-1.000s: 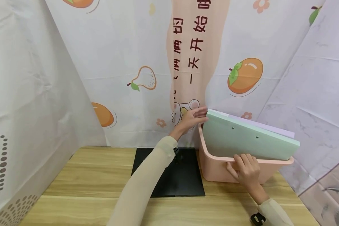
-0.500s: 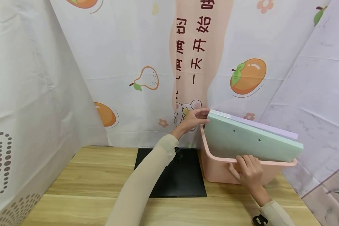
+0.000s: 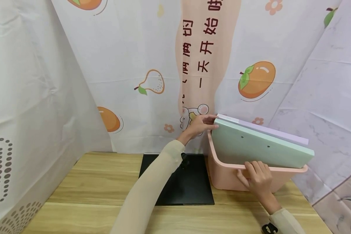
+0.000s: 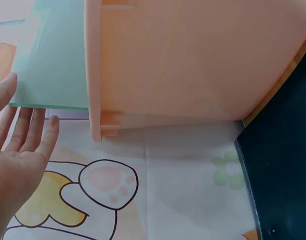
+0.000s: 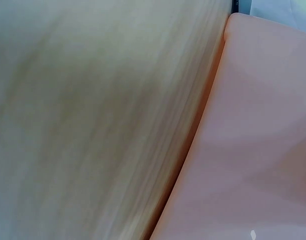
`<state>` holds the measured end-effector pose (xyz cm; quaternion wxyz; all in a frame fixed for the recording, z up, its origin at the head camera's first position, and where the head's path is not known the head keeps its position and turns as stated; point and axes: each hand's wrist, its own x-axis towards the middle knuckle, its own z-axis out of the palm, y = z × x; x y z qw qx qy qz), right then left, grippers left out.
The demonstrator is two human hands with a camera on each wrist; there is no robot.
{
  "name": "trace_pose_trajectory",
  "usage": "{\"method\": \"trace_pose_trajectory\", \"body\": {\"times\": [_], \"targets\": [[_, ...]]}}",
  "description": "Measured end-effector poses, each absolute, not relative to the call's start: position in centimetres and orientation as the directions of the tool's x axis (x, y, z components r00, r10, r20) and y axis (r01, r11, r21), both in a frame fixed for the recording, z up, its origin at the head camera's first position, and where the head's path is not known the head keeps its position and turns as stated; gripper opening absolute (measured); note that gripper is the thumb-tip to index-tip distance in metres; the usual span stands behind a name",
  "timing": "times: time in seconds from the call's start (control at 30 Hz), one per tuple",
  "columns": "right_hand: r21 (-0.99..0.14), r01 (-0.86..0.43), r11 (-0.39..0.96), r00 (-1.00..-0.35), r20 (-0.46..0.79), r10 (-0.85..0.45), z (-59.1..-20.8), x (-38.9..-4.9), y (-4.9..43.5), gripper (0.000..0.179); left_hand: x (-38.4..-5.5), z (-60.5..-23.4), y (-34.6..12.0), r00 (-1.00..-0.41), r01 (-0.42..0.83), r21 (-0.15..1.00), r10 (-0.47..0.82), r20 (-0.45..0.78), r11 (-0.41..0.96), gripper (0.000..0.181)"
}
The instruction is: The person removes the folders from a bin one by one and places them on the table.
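A pink storage bin point(image 3: 231, 177) stands on the table at right in the head view. A mint-green file folder point(image 3: 237, 146) leans in it at a slant, its upper left corner raised above the rim. Behind it a lilac folder point(image 3: 278, 130) with a white label stands too. My left hand point(image 3: 197, 126) is at the green folder's raised corner, thumb on the near face point(image 4: 53, 65) and fingers past its edge. My right hand point(image 3: 258, 178) grips the bin's front rim, fingertips over it and thumb outside. In the right wrist view only the bin's wall point(image 5: 257, 125) and table show.
A flat black board point(image 3: 190, 185) lies on the wooden table point(image 3: 99, 185) left of the bin, partly under my left arm. Fruit-printed curtain cloth point(image 3: 120, 65) hangs behind the table, and more cloth closes both sides.
My left hand has closed in on the green folder's corner, its thumb now overlapping the front face. The green folder has dipped slightly against the lilac one. My right hand keeps hold of the rim.
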<state>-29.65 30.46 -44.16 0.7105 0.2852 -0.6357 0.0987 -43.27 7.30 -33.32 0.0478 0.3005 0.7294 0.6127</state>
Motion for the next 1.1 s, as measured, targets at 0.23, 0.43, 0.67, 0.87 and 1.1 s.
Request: {"method": "trace_pose_trajectory", "body": {"times": [0.23,0.43,0.67,0.87,1.1], "targets": [[0.280,-0.499,0.820,0.173,0.959,-0.223,-44.2,-29.7,30.5,0.051,-43.2,-33.7,7.6,-0.791,0.395,0.918,0.524,0.317,0.041,0.050],[0.281,-0.497,0.821,0.173,0.959,-0.224,-44.5,-29.9,30.6,0.050,-43.6,-34.1,7.9,-0.776,0.432,0.902,0.510,0.372,0.000,0.049],[0.288,-0.498,0.818,0.178,0.957,-0.229,-44.4,-29.9,30.7,0.049,-43.6,-34.2,8.0,-0.762,0.461,0.887,0.502,0.408,-0.022,0.047],[0.294,-0.501,0.814,0.189,0.955,-0.228,-44.1,-29.8,30.6,0.049,-43.7,-34.2,7.9,-0.781,0.432,0.901,0.484,0.395,-0.038,0.047],[0.284,-0.502,0.817,0.177,0.958,-0.224,-44.2,-29.8,30.6,0.052,-43.8,-34.4,8.0,-0.796,0.411,0.910,0.466,0.386,-0.053,0.046]]}}
